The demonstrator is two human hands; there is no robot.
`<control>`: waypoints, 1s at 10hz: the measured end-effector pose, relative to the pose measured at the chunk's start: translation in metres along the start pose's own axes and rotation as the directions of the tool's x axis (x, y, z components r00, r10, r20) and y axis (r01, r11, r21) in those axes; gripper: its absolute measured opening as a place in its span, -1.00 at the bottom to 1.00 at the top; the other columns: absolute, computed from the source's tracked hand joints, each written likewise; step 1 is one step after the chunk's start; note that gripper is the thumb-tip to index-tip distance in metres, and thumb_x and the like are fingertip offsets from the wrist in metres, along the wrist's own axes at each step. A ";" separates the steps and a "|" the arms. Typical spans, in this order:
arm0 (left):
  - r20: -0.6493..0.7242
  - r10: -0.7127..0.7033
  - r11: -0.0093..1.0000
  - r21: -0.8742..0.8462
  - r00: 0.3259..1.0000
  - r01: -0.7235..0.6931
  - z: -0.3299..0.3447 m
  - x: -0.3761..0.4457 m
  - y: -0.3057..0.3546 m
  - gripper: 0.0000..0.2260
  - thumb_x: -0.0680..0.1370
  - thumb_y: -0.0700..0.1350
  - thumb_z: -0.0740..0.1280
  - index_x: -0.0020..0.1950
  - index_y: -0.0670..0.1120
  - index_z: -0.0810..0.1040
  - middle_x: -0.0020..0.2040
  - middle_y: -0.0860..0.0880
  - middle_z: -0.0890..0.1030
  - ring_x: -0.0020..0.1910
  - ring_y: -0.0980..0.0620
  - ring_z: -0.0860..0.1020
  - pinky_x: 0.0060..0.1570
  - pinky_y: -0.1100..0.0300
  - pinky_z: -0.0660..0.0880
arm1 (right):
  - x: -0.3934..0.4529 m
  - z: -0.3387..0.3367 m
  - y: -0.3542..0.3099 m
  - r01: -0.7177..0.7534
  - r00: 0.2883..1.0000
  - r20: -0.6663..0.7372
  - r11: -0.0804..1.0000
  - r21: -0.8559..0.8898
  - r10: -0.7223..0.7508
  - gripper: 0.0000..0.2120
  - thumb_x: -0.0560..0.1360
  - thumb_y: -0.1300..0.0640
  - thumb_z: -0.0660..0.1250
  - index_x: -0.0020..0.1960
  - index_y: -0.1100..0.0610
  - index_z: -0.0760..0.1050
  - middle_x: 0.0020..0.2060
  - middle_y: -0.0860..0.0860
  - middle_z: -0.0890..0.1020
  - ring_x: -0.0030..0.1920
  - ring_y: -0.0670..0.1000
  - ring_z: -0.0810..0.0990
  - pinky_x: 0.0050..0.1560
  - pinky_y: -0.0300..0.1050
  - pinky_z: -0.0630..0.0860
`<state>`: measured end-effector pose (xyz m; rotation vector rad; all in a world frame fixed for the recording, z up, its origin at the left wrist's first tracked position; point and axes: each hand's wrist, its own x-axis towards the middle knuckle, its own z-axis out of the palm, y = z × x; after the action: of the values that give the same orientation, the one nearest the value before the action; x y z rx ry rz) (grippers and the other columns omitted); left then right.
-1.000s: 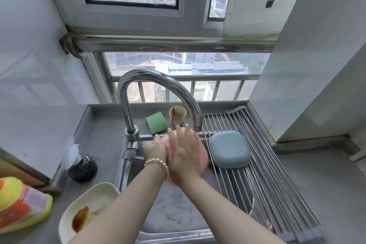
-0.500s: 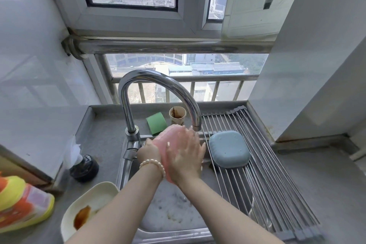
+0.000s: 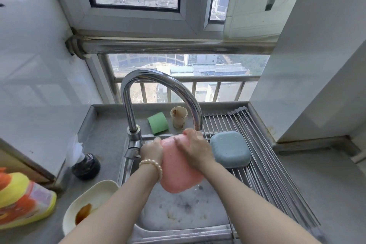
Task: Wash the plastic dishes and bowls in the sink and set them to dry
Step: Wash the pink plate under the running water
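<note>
I hold a pink plastic dish (image 3: 178, 170) over the sink (image 3: 178, 218), its underside facing me, just below the faucet spout (image 3: 198, 125). My left hand (image 3: 151, 150) grips its left edge; a pearl bracelet is on that wrist. My right hand (image 3: 195, 149) lies flat on the dish's upper right part, fingers spread. A blue-grey plastic dish (image 3: 230, 149) rests upside down on the roll-up drying rack (image 3: 267, 174) to the right. A white dish (image 3: 89, 202) with brown sauce sits on the counter to the left of the sink.
A green sponge (image 3: 158, 123) and a stained paper cup (image 3: 178, 117) stand behind the sink. A black round object (image 3: 86, 166) and a yellow-orange detergent pouch (image 3: 21, 198) are on the left counter. A window with railing is straight ahead, with walls on both sides.
The pink dish has tilted so more of its underside shows and hangs lower over the sink. My right hand slid up towards the dish's top edge under the spout.
</note>
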<state>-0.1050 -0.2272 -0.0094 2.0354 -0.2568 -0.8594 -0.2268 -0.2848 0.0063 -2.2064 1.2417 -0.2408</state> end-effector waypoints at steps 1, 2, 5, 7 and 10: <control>-0.015 0.064 0.995 0.079 0.998 -0.062 0.005 -0.005 0.017 -0.62 0.59 -0.01 0.24 -0.42 -0.04 0.30 -0.40 -0.04 0.36 -0.23 -0.05 0.38 -0.16 0.16 0.31 | 0.008 -0.015 0.003 -0.173 0.976 -0.068 0.927 0.334 0.207 -0.58 0.54 -0.11 0.18 -0.37 0.13 0.34 -0.38 0.02 0.47 -0.18 0.11 0.47 -0.21 -0.09 0.27; -0.082 0.249 0.960 0.149 0.965 -0.235 0.017 -0.019 0.021 -0.64 0.56 0.03 0.25 -0.40 -0.07 0.41 -0.43 -0.04 0.42 -0.36 -0.06 0.41 -0.28 0.16 0.33 | 0.010 -0.018 0.007 -0.337 0.903 -0.063 0.793 0.508 0.424 -0.64 0.57 0.12 0.21 -0.36 0.24 0.48 -0.33 0.12 0.57 -0.14 0.18 0.50 -0.17 -0.08 0.29; 0.331 0.728 0.326 0.604 0.601 -0.728 0.069 -0.051 -0.012 -0.61 0.55 0.11 -0.01 0.28 0.08 0.44 0.29 -0.13 0.50 0.32 -0.22 0.41 0.30 -0.21 0.29 | 0.006 -0.016 0.029 -0.415 0.728 0.113 0.303 0.858 0.676 -0.87 0.61 0.18 0.17 0.07 0.09 0.49 0.24 0.21 0.52 0.24 0.06 0.53 0.26 -0.07 0.43; 0.512 0.757 0.102 0.522 0.406 -0.847 0.055 -0.029 -0.011 -0.39 0.52 0.32 -0.18 0.52 0.16 0.18 0.52 -0.06 0.24 0.51 -0.10 0.17 0.48 -0.11 -0.04 | 0.005 -0.026 0.023 -0.344 0.654 0.182 0.074 0.936 0.734 -0.67 0.61 0.23 0.11 0.35 0.01 0.31 0.34 0.19 0.44 0.08 0.01 0.57 0.04 -0.27 0.52; 0.078 0.163 0.969 0.174 0.983 -0.175 0.044 -0.023 0.004 -0.43 0.54 0.37 0.02 0.09 -0.11 0.46 0.06 -0.15 0.57 0.07 -0.16 0.54 0.04 0.05 0.43 | 0.001 -0.016 0.015 -0.300 0.682 0.073 0.188 0.935 0.728 -0.72 0.61 0.07 0.23 0.09 0.28 0.56 -0.16 0.02 0.58 -0.02 0.09 0.54 0.14 -0.04 0.48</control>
<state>-0.1507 -0.2474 -0.0111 2.1182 -0.5537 -0.8193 -0.2441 -0.2984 0.0105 -0.6489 1.4922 -0.8825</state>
